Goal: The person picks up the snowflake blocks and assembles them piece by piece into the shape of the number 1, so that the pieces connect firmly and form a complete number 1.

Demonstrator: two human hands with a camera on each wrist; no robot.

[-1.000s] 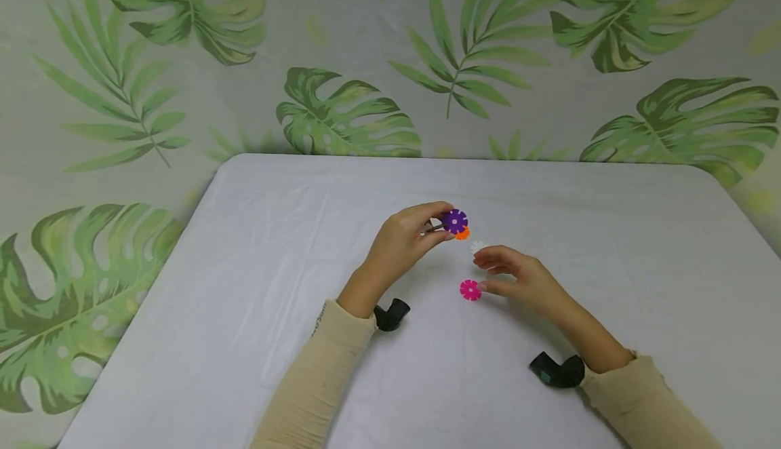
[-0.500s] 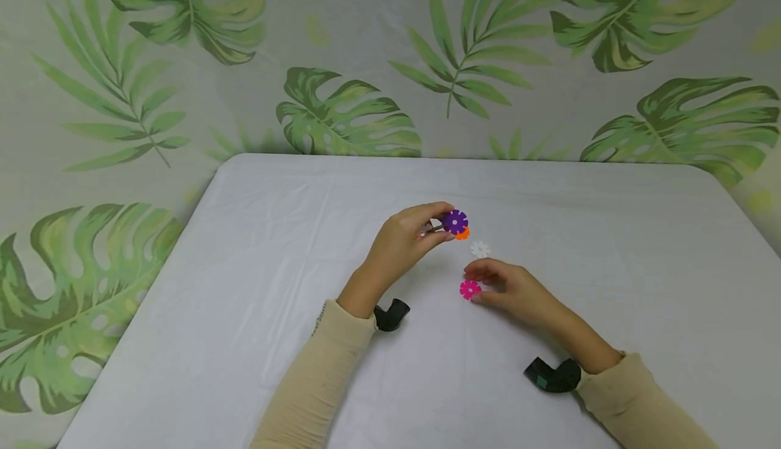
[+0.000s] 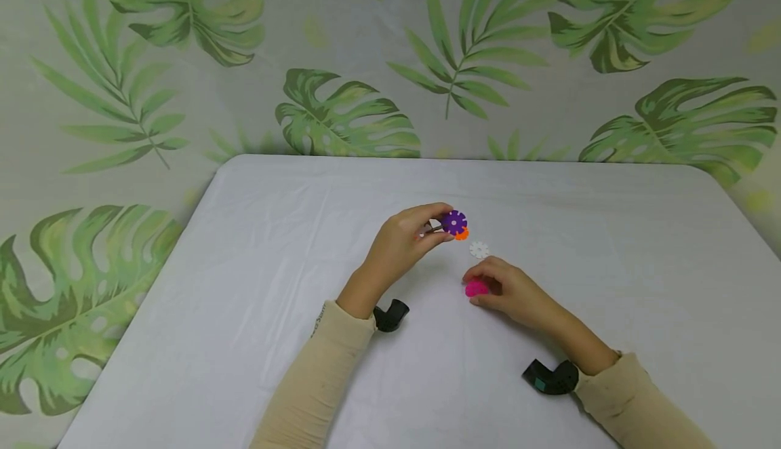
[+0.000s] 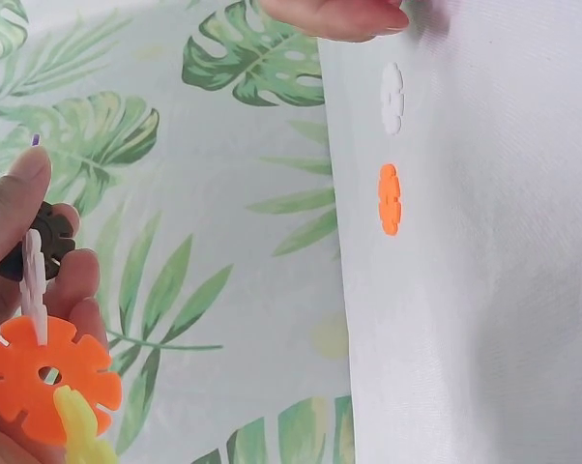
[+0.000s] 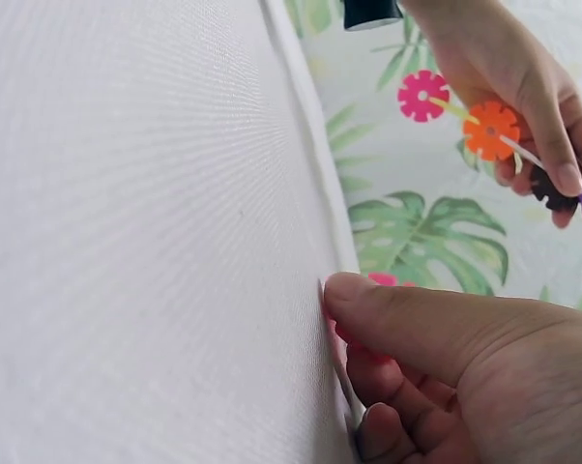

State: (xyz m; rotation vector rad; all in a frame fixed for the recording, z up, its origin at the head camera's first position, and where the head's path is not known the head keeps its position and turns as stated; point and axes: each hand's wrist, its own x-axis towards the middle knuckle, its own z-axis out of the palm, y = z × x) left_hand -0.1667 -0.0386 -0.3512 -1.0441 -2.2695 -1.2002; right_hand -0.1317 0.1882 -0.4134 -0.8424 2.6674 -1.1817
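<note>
At the white cloth-covered bench, my right hand pinches a tilted pink notched plastic disc, my left hand a multicoloured chain of slotted plastic discs. Too shallow a pinch could slip; squeezing might unseat joints.

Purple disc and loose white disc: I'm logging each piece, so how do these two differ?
The purple disc stands out dark; the white disc is pale against the white table. The left grip holds the purple disc off the table; the white disc lies unheld. The purple disc is tipped up, the white disc flat. Both are round with notched rims.
</note>
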